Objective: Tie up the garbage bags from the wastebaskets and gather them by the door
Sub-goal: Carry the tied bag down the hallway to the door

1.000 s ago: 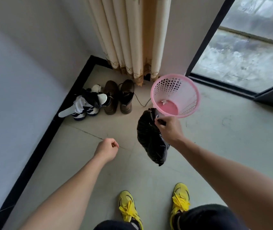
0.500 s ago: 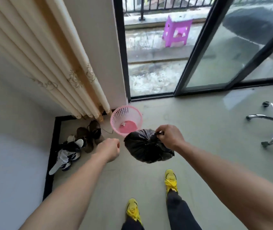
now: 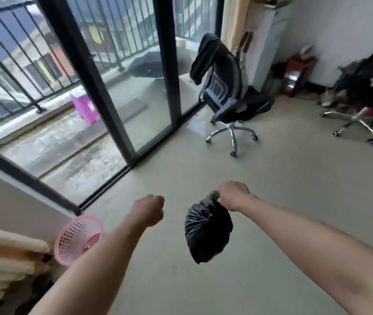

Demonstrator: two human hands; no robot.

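A small black garbage bag (image 3: 207, 230), bunched at its top, hangs in the air above the floor. My right hand (image 3: 234, 195) grips the bag's gathered neck. My left hand (image 3: 150, 212) is curled into a fist to the left of the bag and holds nothing. The pink mesh wastebasket (image 3: 78, 238) stands on the floor at the lower left, partly behind my left forearm, with no bag in it.
Black-framed sliding glass doors (image 3: 103, 94) open onto a balcony with a purple stool (image 3: 85, 106). A black office chair (image 3: 228, 94) stands ahead. A second chair base (image 3: 351, 123) and clutter lie at the right. A beige curtain (image 3: 6, 253) is at the lower left.
My view has swung right, from the corner with the shoes to the room. The wastebasket has slid to the lower left of view. The bag stays in my right hand.
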